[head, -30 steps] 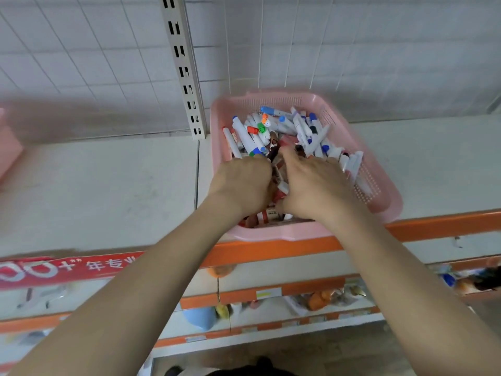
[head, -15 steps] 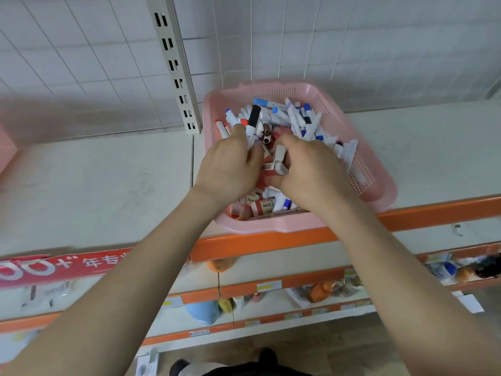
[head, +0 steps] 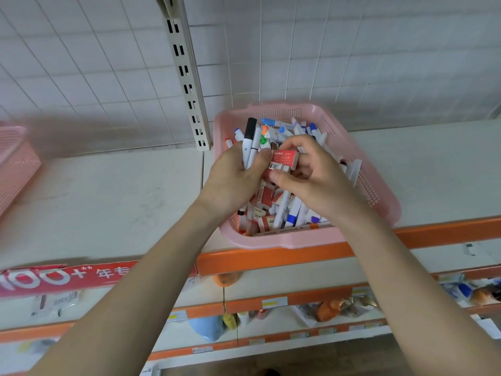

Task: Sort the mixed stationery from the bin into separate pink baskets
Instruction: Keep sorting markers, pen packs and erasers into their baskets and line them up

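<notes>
Left hand point(head: 233, 183) grips slim white markers point(head: 249, 149), right hand point(head: 315, 183) pinches a boxy red eraser point(head: 284, 158) over a perforated pink basket point(head: 379, 191).

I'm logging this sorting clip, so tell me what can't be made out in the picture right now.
Head view:
1. Middle of the pink basket: covered by the left hand, gripping markers, and the right hand.
2. Print on the red box the right hand pinches: too small to read.
3. Second pink basket: cut off by the left edge, blurred; contents unseen.
4. Lower-shelf goods: blurred.
</notes>
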The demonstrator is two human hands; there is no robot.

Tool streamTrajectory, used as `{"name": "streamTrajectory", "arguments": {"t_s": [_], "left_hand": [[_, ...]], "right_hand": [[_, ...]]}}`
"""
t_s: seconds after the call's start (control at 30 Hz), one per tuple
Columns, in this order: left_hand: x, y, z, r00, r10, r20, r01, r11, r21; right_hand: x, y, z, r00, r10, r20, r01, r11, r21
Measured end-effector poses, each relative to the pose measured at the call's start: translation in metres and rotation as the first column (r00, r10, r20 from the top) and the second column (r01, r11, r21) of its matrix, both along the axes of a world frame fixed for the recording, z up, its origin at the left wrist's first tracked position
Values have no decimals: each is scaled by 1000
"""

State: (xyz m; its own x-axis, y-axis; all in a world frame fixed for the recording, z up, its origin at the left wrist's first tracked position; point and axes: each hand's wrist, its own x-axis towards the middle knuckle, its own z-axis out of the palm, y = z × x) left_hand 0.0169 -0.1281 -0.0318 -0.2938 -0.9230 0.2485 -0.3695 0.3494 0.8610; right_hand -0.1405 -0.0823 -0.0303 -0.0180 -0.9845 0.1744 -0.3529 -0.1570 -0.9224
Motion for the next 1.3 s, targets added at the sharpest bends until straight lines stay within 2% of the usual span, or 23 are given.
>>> {"name": "streamTrajectory", "arguments": {"t_s": [0.23, 0.33, 0.43, 0.57, 0.77, 0.97, 1.17, 1.23, 1.3], "left_hand": [[1, 4, 3, 992, 38, -120, -35, 999, 27], [2, 3, 0, 981, 98, -167, -92, 995, 47], [4, 2, 2, 947, 196, -254, -176, 979, 102], [17, 3, 12, 893, 276, -356, -203, 952, 230], [78, 17, 23, 871, 314, -378, -211, 934, 288], [188, 34, 29, 812, 391, -433, -216, 891, 399], [329, 58, 36, 743, 479, -467, -264, 852, 453], [375, 67, 36, 730, 482, -485, -262, 852, 453], [416, 75, 35, 703, 499, -507, -279, 849, 449]], "right_hand": [[1, 2, 5, 988, 53, 143, -50, 998, -28], [2, 0, 5, 982, -16, 188, 19, 1000, -13], [0, -4, 7, 953, -112, 282, 97, 993, 68], [2, -6, 15, 909, -107, 402, 64, 991, 119], [51, 2, 31, 876, -96, 473, 15, 985, 172], [162, 6, 40, 766, -21, 643, -147, 967, 206], [299, 11, 45, 766, 125, 631, -309, 932, 190], [344, 11, 45, 819, 172, 547, -321, 928, 189], [381, 10, 42, 896, 207, 392, -295, 939, 179]]}}
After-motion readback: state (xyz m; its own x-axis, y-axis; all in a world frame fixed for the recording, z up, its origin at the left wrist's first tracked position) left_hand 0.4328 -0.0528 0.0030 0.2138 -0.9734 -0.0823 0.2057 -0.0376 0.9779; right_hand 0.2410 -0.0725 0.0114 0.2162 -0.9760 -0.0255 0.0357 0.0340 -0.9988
